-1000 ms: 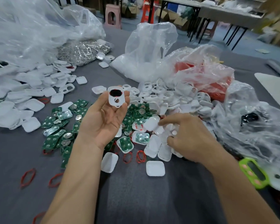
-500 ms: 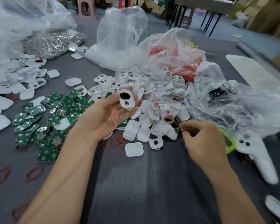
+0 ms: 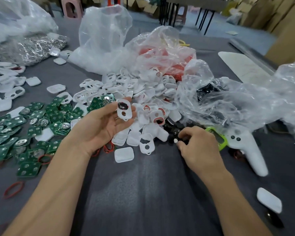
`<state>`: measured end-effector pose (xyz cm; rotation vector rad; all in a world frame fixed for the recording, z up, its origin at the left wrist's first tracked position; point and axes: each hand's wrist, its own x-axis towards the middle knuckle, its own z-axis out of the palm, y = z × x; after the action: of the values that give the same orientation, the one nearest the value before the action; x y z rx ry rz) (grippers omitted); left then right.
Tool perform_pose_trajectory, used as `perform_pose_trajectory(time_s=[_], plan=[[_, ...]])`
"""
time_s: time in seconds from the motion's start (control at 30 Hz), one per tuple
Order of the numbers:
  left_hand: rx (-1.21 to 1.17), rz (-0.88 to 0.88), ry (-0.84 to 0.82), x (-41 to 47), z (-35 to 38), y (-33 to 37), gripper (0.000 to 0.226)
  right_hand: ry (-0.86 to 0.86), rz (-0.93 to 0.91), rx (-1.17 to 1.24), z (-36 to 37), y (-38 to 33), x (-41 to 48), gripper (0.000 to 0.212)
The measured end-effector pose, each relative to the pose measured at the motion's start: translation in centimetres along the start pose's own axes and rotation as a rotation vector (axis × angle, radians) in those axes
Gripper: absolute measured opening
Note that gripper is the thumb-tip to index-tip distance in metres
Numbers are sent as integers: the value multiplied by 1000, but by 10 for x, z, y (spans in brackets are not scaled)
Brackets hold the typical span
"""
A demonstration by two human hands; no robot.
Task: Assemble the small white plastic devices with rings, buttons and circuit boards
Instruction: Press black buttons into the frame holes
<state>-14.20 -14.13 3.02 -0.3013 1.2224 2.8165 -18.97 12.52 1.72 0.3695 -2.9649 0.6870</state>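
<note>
Right hand shifts onto black buttons, fingers curled, grip unclear; left hand pinches white shell up-left of buttons.

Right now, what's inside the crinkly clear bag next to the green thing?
Through the clear bag, a clump of small black pieces shows. The crinkles and glare hide the rest, so I can't tell what else is in there.
</note>
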Motion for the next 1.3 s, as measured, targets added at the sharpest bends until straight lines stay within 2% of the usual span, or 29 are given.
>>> perform_pose_trajectory(time_s=[0.1, 0.2, 0.4, 0.57, 0.63, 0.73, 0.8, 0.87, 0.93, 1.07, 1.3], plan=[[18, -8, -5, 1, 1, -2, 32, 80, -33, -70, 4, -4, -3, 5], [29, -20, -13, 2, 1, -4, 33, 62, -8, -98, 4, -6, -3, 1], [3, -42, -44, 3, 2, -5, 32, -64, -114, -104, -2, -12, 3, 15], [25, -34, -84, 3, 5, -6, 31, -27, -139, -259, -2, -22, 4, 20], [32, -22, -104, 4, 6, -8, 33, 52, -68, -71, -4, -21, 5, 19], [-1, 15, -145, 6, 8, -12, 37, 169, 115, 551, -9, -31, 11, 22], [-52, 47, -185, 7, 11, -15, 38, 124, 210, 943, -8, -51, 13, 21], [-89, 85, -222, 8, 15, -18, 41, 41, 253, 1135, -3, -68, 16, 14], [-81, 130, -250, 8, 17, -20, 50, 9, 242, 1164, 1, -79, 21, 12], [-16, 226, -234, 10, 21, -24, 47, 35, 173, 1130, 5, -86, 26, 16], [22, 271, -145, 16, 22, -33, 49, 212, 143, 893, 20, -86, 31, 17]])
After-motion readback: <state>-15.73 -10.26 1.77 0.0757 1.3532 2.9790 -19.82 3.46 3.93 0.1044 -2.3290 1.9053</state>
